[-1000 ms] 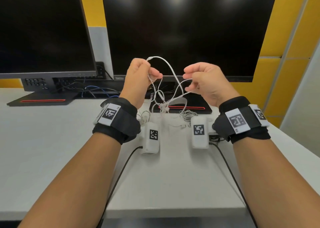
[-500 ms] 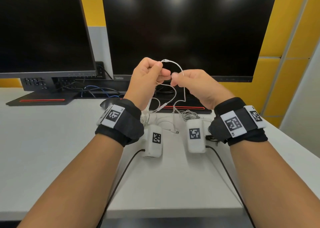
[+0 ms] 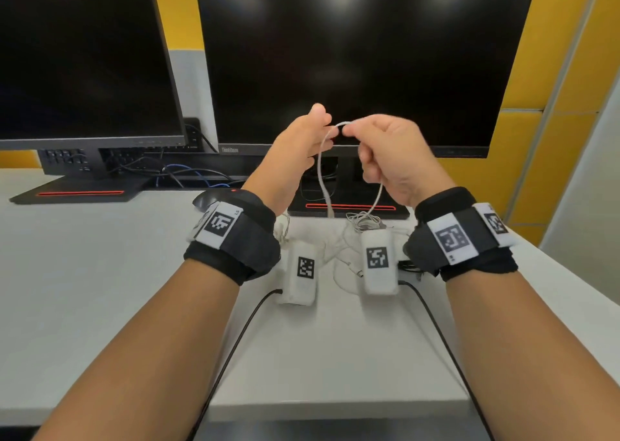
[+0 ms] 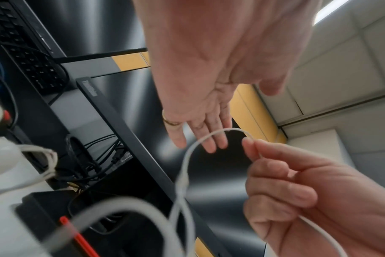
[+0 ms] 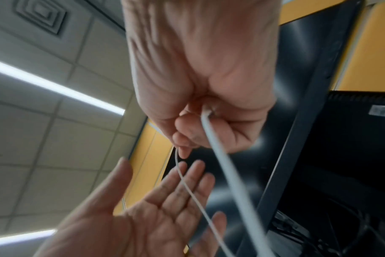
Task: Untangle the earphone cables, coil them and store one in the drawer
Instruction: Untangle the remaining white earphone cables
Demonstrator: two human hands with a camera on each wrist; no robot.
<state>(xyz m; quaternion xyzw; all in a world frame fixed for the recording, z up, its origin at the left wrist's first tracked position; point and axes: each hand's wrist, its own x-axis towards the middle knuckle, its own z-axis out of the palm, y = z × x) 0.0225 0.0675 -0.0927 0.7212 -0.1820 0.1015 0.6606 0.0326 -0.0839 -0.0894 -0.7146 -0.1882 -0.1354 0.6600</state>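
Observation:
A white earphone cable (image 3: 320,172) arches up between my hands and hangs in two strands down to the white desk (image 3: 100,289). My right hand (image 3: 349,131) pinches the top of the loop between thumb and forefinger; the pinch shows in the left wrist view (image 4: 251,144), and the strand runs out of the curled fingers (image 5: 187,139). My left hand (image 3: 318,128) is beside the loop with straight fingers (image 4: 200,139) and an open palm (image 5: 165,200), gripping nothing. More thin white cable lies tangled (image 3: 365,220) on the desk below. No drawer is in view.
Two dark monitors (image 3: 352,54) stand at the back of the desk, their bases (image 3: 77,192) marked with red stripes. A dark mouse (image 3: 204,200) lies behind my left wrist. Black and blue cables (image 3: 188,175) run behind. The desk's front edge (image 3: 335,403) is near me.
My left hand has let go of the cable and opened its fingers. The right hand keeps its pinch on the loop, and both hands have risen slightly.

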